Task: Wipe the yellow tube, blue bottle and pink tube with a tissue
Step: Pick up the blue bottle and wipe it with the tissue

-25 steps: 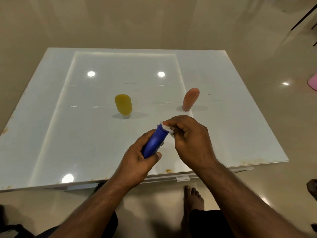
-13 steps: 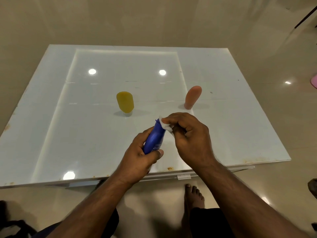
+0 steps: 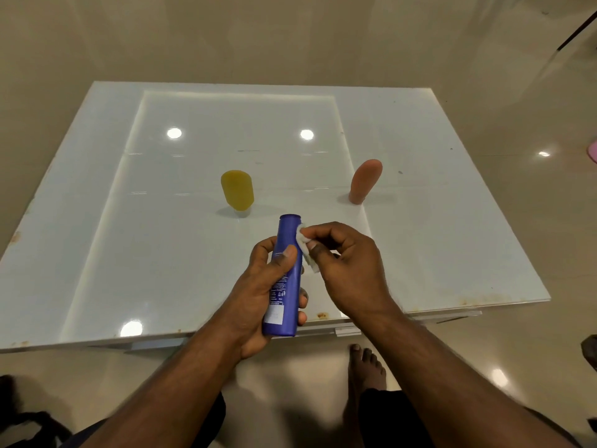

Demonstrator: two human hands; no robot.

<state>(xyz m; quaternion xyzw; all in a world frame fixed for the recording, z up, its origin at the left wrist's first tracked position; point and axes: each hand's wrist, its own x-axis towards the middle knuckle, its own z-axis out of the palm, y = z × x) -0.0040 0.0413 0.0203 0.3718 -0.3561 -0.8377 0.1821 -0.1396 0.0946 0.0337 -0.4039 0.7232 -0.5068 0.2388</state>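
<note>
So I'm on the blue bottle (image 3: pixel 283 279) step right now. My left hand (image 3: pixel 258 299) is wrapped around its body, holding it up over the near edge of the surface (image 3: pixel 97 240), and my right hand (image 3: pixel 345 270) pinches the tissue (image 3: pixel 305 245) against the bottle's upper side near the cap. Next I'd guess I need to run the tissue down the length and turn the bottle to get the other side. Count: 1 yellow tube (image 3: pixel 237 194) and 1 pink tube (image 3: pixel 365 181), both standing mid-surface, well apart, plus 1 bottle, 1 tissue.
</note>
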